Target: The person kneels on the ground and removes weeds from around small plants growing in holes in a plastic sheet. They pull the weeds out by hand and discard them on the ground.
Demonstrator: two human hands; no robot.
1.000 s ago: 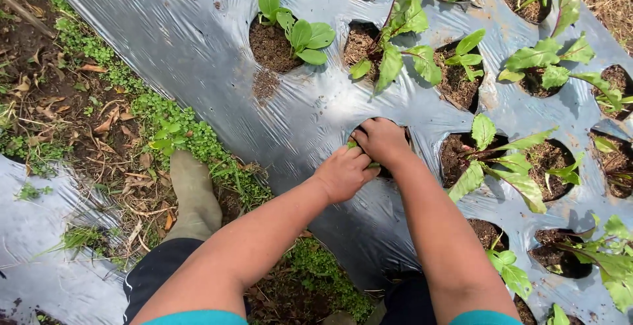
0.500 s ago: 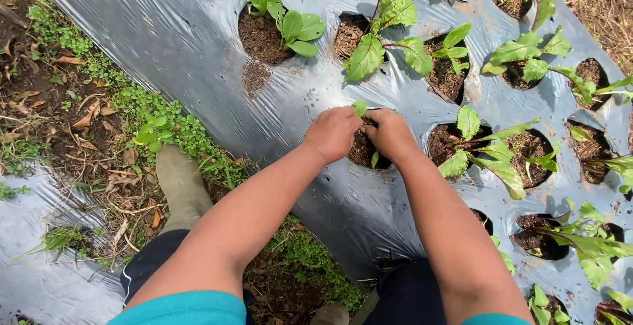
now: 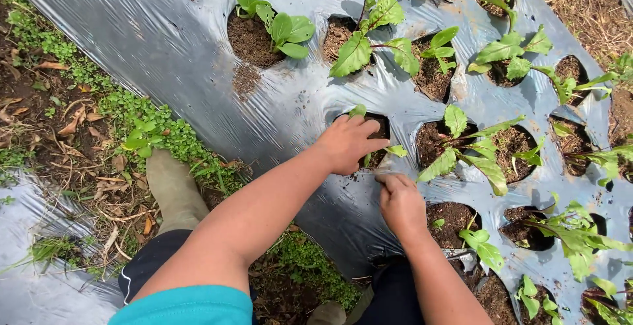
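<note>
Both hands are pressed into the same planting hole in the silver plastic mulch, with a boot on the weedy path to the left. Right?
Not quite. In the head view only the left hand is at the planting hole; the right hand rests on the silver plastic mulch below it. The boot is on the weedy path.

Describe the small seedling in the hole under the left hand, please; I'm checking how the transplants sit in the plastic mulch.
The small green seedling sits in a round soil-filled hole cut in the shiny silver plastic mulch sheet. Only a few smooth oval leaves show: one at the hole's far rim, one lying over its right edge, a sliver between. The left hand covers most of it, fingers pressed into the dark soil around its base. The right hand rests on the sheet just below the hole, apart from the plant.
</note>
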